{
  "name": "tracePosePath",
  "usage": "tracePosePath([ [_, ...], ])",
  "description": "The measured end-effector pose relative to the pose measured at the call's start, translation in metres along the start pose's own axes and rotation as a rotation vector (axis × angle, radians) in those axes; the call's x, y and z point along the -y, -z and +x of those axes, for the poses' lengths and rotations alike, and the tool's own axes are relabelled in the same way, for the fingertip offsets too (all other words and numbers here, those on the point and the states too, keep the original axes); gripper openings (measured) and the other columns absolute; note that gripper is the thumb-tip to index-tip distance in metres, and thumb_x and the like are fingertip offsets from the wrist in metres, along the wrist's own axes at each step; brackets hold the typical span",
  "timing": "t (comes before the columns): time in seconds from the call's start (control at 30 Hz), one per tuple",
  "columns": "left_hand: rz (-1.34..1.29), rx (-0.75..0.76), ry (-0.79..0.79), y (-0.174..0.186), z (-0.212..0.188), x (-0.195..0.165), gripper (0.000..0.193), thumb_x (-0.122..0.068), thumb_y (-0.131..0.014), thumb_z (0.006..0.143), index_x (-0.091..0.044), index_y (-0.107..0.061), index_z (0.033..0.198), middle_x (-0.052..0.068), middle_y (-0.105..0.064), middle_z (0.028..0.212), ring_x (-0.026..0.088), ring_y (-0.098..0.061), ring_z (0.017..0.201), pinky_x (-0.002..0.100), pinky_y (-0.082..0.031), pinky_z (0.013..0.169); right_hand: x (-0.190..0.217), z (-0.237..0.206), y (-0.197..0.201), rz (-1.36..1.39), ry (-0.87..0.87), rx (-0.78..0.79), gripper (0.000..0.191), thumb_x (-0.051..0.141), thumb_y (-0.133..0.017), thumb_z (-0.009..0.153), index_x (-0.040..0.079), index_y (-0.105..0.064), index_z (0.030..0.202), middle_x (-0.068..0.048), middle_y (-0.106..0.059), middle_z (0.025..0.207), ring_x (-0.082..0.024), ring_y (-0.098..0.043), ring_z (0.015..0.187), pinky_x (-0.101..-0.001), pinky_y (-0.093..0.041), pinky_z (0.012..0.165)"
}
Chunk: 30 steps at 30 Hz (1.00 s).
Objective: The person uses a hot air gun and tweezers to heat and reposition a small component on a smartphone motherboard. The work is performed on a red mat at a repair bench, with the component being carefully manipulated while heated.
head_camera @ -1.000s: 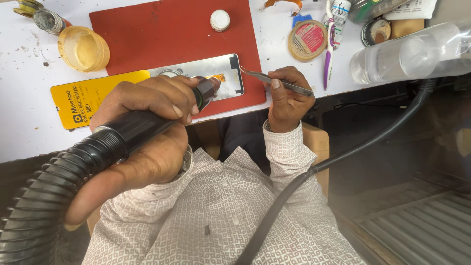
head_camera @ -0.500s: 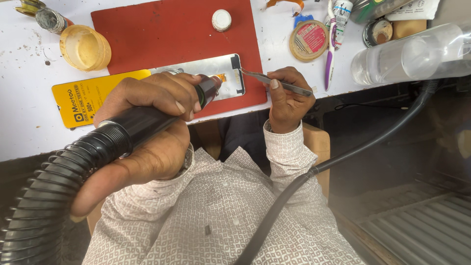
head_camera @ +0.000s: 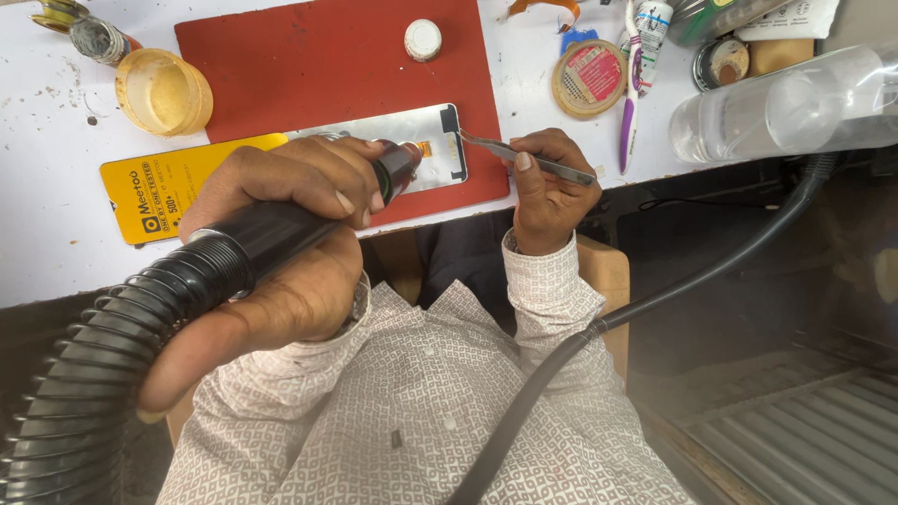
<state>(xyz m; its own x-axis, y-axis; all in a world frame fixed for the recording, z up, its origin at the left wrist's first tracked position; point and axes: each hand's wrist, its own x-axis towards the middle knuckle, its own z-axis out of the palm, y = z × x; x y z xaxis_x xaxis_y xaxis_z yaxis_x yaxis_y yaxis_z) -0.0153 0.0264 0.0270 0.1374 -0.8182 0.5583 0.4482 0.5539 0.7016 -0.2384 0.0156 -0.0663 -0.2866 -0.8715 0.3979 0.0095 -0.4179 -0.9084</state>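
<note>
White and cluttered, the bench carries a red mat at its near edge, and on the mat's near right corner lies a phone screen panel, long axis running left to right. The left hand is clenched round a black hot-air nozzle aimed at the panel's right end — the right hand pinches tweezers whose tip seems to touch that same corner.

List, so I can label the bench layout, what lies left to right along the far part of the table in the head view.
Small dark bottle → amber round lid → red mat → white cap → round tin with red label → purple-handled brush → clear plastic bottle lying on its side.
</note>
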Motion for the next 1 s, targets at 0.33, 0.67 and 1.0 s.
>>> tracePosePath([
  [0.33, -0.009, 0.005, 0.018, -0.001, -0.005, -0.003, 0.117, -0.098, -0.015, 0.052, 0.005, -0.057, 0.09, 0.02, -0.063, 0.073, 0.032, -0.066, 0.06, 0.041, -0.057, 0.061, 0.002, -0.001, -0.001, 0.025, -0.014, 0.0, 0.016, 0.012, -0.071, 0.101, -0.004, -0.068, 0.101, -0.01, -0.067, 0.089, -0.014, -0.065, 0.079, -0.0269, -0.054, 0.072],
  [0.67, -0.014, 0.011, 0.047, 0.001, -0.005, -0.004, 0.117, -0.098, -0.017, 0.051, 0.005, -0.056, 0.091, 0.02, -0.062, 0.072, 0.032, -0.065, 0.063, 0.043, -0.057, 0.075, 0.0, -0.002, 0.0, 0.019, -0.007, 0.005, 0.015, 0.011, -0.071, 0.101, -0.004, -0.068, 0.102, -0.009, -0.067, 0.089, -0.013, -0.064, 0.079, -0.0262, -0.053, 0.072],
  [1.0, -0.016, -0.027, -0.039, -0.002, 0.002, 0.005, 0.115, -0.094, -0.013, 0.05, 0.004, -0.058, 0.092, 0.019, -0.065, 0.071, 0.031, -0.07, 0.063, 0.044, -0.063, 0.075, 0.002, -0.002, -0.001, -0.001, -0.005, 0.002, 0.014, 0.01, -0.071, 0.101, -0.003, -0.069, 0.102, -0.009, -0.067, 0.089, -0.013, -0.063, 0.077, -0.0254, -0.051, 0.069],
])
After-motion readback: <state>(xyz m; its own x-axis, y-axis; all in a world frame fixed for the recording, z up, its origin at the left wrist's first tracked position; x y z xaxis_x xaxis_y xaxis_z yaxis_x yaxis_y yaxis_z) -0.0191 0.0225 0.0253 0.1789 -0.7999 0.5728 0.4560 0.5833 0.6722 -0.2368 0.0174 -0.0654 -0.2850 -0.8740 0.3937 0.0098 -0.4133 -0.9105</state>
